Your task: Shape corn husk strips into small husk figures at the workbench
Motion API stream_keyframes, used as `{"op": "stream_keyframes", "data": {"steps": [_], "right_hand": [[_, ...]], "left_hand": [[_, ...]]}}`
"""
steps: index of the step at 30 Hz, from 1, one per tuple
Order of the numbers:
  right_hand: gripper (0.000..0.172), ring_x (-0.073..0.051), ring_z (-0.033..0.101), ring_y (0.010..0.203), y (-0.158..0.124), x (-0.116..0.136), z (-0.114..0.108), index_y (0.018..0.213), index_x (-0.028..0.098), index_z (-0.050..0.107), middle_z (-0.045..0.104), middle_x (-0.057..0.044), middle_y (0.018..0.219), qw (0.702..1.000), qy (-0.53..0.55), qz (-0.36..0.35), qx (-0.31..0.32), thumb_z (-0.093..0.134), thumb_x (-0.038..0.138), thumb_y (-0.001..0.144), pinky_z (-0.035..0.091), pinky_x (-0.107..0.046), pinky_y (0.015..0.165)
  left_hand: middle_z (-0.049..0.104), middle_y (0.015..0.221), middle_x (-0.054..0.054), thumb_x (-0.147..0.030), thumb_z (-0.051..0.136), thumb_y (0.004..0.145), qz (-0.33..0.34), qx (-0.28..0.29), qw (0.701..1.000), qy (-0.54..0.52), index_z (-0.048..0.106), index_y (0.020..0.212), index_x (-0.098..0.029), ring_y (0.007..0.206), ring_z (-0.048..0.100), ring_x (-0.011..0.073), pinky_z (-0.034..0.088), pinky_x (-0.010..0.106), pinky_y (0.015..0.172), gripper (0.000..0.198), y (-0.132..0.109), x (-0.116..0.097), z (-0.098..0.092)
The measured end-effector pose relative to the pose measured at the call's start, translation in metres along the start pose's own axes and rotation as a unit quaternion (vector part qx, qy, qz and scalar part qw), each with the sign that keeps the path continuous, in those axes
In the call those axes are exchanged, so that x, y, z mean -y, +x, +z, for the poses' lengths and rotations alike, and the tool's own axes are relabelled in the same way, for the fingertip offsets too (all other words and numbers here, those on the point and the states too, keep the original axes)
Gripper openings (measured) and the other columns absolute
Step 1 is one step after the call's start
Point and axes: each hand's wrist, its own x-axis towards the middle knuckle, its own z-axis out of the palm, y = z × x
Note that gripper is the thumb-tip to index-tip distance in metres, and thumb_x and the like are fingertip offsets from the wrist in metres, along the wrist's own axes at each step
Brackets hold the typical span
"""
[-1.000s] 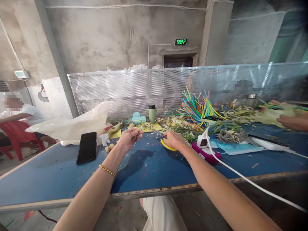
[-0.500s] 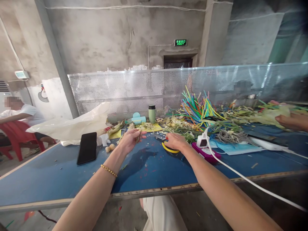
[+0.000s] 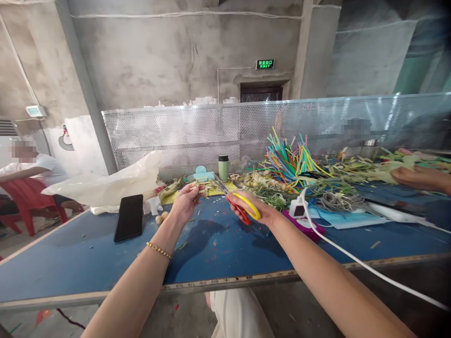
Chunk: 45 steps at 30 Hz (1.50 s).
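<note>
My right hand [image 3: 260,206] is closed around scissors [image 3: 252,204] with yellow and red handles. Their metal blades stick out to the upper left, over the table and towards my left hand. Between the pinched thumb and fingers of my left hand [image 3: 186,203] is a small pale dried plant piece [image 3: 201,188], partly hidden by the fingers. A gap separates the blade tips from that piece. Just beyond both hands, plant scraps lie on a yellow sheet [image 3: 215,189], in front of a green bottle [image 3: 223,168].
On the blue table [image 3: 141,267] lie a black phone [image 3: 128,218], a plastic bag [image 3: 116,183], a purple box [image 3: 306,227] with a white charger and cable, and a blue mask [image 3: 352,218]. Colourful stems [image 3: 291,157] stand behind. A co-worker's hand [image 3: 410,176] is at right.
My right hand has lifted the scissors off the tabletop, turning the handles upright and the blades upward. My left hand has shifted slightly left, still pinching the plant piece.
</note>
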Motion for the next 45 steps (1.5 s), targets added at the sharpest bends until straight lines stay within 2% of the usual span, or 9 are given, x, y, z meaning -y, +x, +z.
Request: {"op": "stream_keyframes", "data": {"steps": [3, 8, 16, 22, 27, 31, 37, 42, 45], "right_hand": [[0.051, -0.006, 0.048, 0.047, -0.004, 0.002, 0.011, 0.09, 0.019, 0.051, 0.055, 0.003, 0.068, 0.999, 0.007, -0.031, 0.027, 0.063, 0.067, 0.078, 0.041, -0.017, 0.038], [0.055, -0.006, 0.046, 0.045, -0.004, 0.002, 0.018, 0.093, 0.018, 0.052, 0.054, 0.005, 0.065, 0.998, 0.017, -0.055, 0.034, 0.061, 0.07, 0.078, 0.038, -0.017, 0.036], [0.055, -0.004, 0.042, 0.041, -0.006, 0.006, 0.02, 0.087, 0.019, 0.05, 0.052, 0.006, 0.063, 0.999, -0.017, -0.039, -0.004, 0.067, 0.069, 0.072, 0.033, -0.015, 0.033], [0.052, -0.003, 0.041, 0.04, -0.011, 0.013, 0.023, 0.08, 0.019, 0.046, 0.049, 0.007, 0.059, 0.998, -0.057, -0.03, -0.024, 0.07, 0.065, 0.072, 0.032, -0.014, 0.034], [0.049, -0.004, 0.043, 0.042, -0.003, 0.006, 0.021, 0.081, 0.02, 0.048, 0.054, 0.005, 0.063, 0.998, -0.043, -0.019, -0.034, 0.071, 0.062, 0.074, 0.033, -0.015, 0.034], [0.045, -0.006, 0.044, 0.044, 0.006, -0.003, 0.018, 0.086, 0.019, 0.054, 0.056, 0.004, 0.062, 0.994, -0.082, -0.039, -0.063, 0.073, 0.058, 0.073, 0.032, -0.016, 0.035], [0.043, -0.005, 0.045, 0.046, 0.009, -0.007, 0.017, 0.093, 0.019, 0.056, 0.056, 0.005, 0.065, 0.991, -0.079, -0.088, -0.067, 0.076, 0.052, 0.073, 0.034, -0.016, 0.037], [0.043, -0.006, 0.044, 0.042, 0.012, -0.006, 0.019, 0.091, 0.02, 0.057, 0.055, 0.005, 0.06, 0.991, -0.062, -0.061, -0.1, 0.077, 0.052, 0.071, 0.031, -0.016, 0.033], [0.043, -0.006, 0.045, 0.041, 0.014, -0.004, 0.019, 0.087, 0.019, 0.055, 0.057, 0.003, 0.061, 0.987, 0.002, -0.055, -0.152, 0.076, 0.053, 0.072, 0.032, -0.016, 0.032]], "left_hand": [[0.071, 0.09, 0.005, -0.018, 0.076, 0.072, 0.005, 0.001, 1.0, 0.004, 0.06, 0.09, -0.017, 0.068, 0.067, 0.0128, 0.045, 0.02, 0.052, 0.024, -0.001, 0.0, 0.0], [0.071, 0.085, 0.004, -0.021, 0.078, 0.069, 0.002, -0.005, 1.0, 0.027, 0.061, 0.09, -0.016, 0.066, 0.066, 0.0122, 0.043, 0.02, 0.052, 0.028, -0.002, 0.001, 0.002], [0.072, 0.084, 0.004, -0.023, 0.079, 0.069, -0.025, 0.026, 0.999, 0.033, 0.06, 0.088, -0.016, 0.066, 0.067, 0.0134, 0.043, 0.021, 0.054, 0.028, -0.005, 0.003, 0.004], [0.071, 0.079, 0.004, -0.018, 0.074, 0.074, -0.041, 0.021, 0.999, 0.013, 0.059, 0.086, -0.015, 0.064, 0.067, 0.0129, 0.044, 0.021, 0.054, 0.02, -0.003, 0.003, 0.004], [0.071, 0.077, 0.005, -0.013, 0.066, 0.081, -0.042, -0.006, 0.999, -0.006, 0.058, 0.084, -0.014, 0.059, 0.066, 0.0123, 0.047, 0.021, 0.053, 0.009, -0.002, 0.001, 0.005], [0.073, 0.078, 0.007, -0.011, 0.058, 0.086, -0.061, -0.03, 0.997, -0.03, 0.062, 0.091, -0.011, 0.058, 0.067, 0.0123, 0.052, 0.022, 0.057, 0.006, -0.003, -0.004, 0.009], [0.074, 0.079, 0.008, -0.013, 0.061, 0.084, -0.074, -0.036, 0.996, -0.041, 0.064, 0.094, -0.011, 0.06, 0.068, 0.0133, 0.055, 0.023, 0.062, 0.011, -0.005, -0.005, 0.012], [0.073, 0.076, 0.008, -0.018, 0.07, 0.077, -0.028, -0.003, 1.0, 0.001, 0.06, 0.084, -0.013, 0.059, 0.068, 0.014, 0.051, 0.023, 0.057, 0.013, -0.005, -0.002, 0.011], [0.072, 0.071, 0.008, -0.021, 0.075, 0.071, -0.021, 0.055, 0.997, 0.043, 0.055, 0.076, -0.015, 0.056, 0.067, 0.0152, 0.047, 0.023, 0.055, 0.021, -0.01, -0.001, 0.013]]}}
